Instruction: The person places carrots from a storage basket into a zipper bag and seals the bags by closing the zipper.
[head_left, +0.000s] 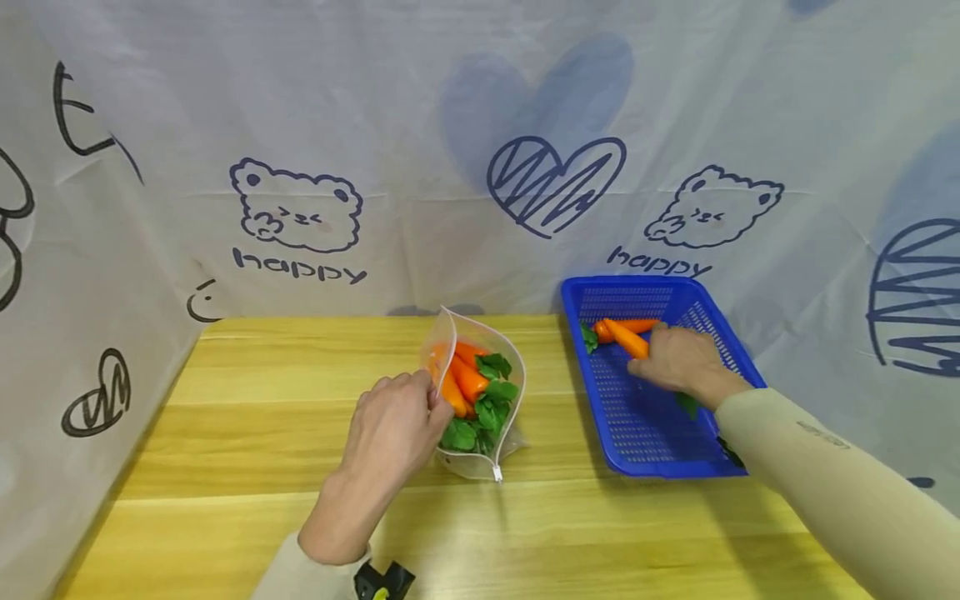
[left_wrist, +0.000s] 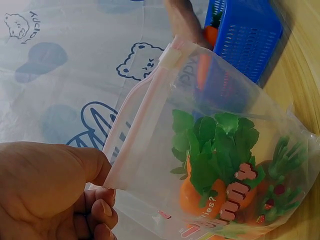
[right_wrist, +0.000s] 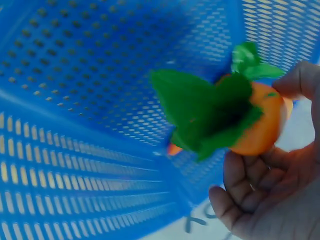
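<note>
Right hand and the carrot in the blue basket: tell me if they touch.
Touching. The right wrist view shows the right hand with its fingers curled round the carrot above the blue basket.

A wooden table [head_left: 247, 433] with a yellow, streaked grain fills the lower part of the head view and serves as the landmark. Behind the table's far edge hangs a pale fabric backdrop [head_left: 420, 92], which also wraps round along the table's left side. The backdrop is printed in dark blue line drawings: a sleepy bear face [head_left: 297, 205] above the word "happy" sits behind the table's far left half, a scribbled heart [head_left: 556, 183] hangs behind its middle, and a second bear face [head_left: 713, 207] hangs behind its far right. At the table's near edge, a small black and yellow object [head_left: 383, 581] shows, cut off by the frame.
</note>
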